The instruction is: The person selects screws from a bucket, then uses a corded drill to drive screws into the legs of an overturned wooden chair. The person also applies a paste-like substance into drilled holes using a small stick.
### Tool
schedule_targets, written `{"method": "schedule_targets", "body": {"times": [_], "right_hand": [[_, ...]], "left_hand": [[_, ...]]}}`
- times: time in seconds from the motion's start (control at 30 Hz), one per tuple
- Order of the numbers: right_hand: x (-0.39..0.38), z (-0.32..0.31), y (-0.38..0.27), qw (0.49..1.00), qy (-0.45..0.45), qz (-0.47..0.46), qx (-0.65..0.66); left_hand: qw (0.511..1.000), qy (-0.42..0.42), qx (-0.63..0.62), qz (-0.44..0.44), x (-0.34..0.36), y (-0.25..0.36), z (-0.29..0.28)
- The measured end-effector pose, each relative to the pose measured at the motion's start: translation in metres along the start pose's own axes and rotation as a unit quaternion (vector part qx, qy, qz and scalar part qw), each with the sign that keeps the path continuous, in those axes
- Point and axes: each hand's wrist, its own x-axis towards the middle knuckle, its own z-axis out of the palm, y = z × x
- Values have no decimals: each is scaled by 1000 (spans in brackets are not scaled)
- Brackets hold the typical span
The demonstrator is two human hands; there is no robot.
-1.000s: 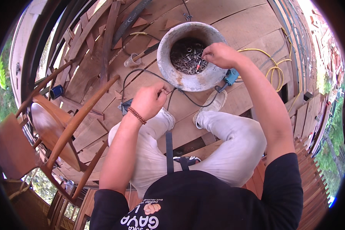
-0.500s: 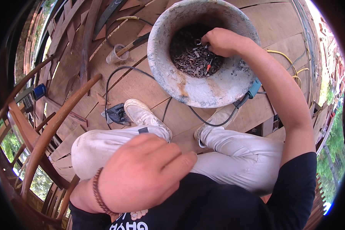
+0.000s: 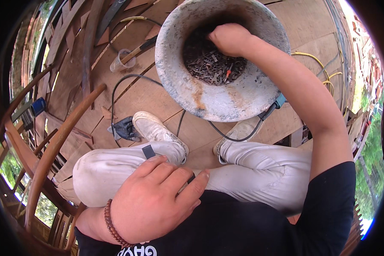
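My right hand (image 3: 231, 39) reaches into a large grey, rust-stained tub (image 3: 226, 102), its fingers curled together. The fingertips sink into shadow among many small dark metal-looking pieces (image 3: 213, 70), so what they pinch is hidden. Near that hand a thin item with a red-orange end (image 3: 228, 74) lies on the heap. Over my lap, my left hand (image 3: 153, 200) is palm down with its fingers bent. A small flat dark grey strip (image 3: 148, 151) sticks out past its fingers, and something dark shows beside the thumb; I cannot tell whether they are one piece.
A teal-bodied power tool (image 3: 279, 101) with a black cable rests beside the tub. A clear plastic cup (image 3: 123, 60), a dark glove (image 3: 126, 129) and a yellow hose (image 3: 322, 70) lie on the plank floor. Curved wooden furniture frames (image 3: 59, 141) and a blue can-like object (image 3: 37, 106) stand left.
My right hand has moved left and deeper into the tub; the shiny ring seen by its fingers no longer shows. My left hand has lowered, and more of the grey strip shows.
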Motion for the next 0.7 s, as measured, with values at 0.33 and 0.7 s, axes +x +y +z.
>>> {"method": "schedule_targets", "body": {"times": [0.33,0.7], "right_hand": [[2,-7,6,998,-43,-2,-40],[-16,-1,-13,986,-150,-76,16]], "left_hand": [[1000,-2,-12,2,5,-3,-12],[1000,-2,-1,2,3,1,-11]]}}
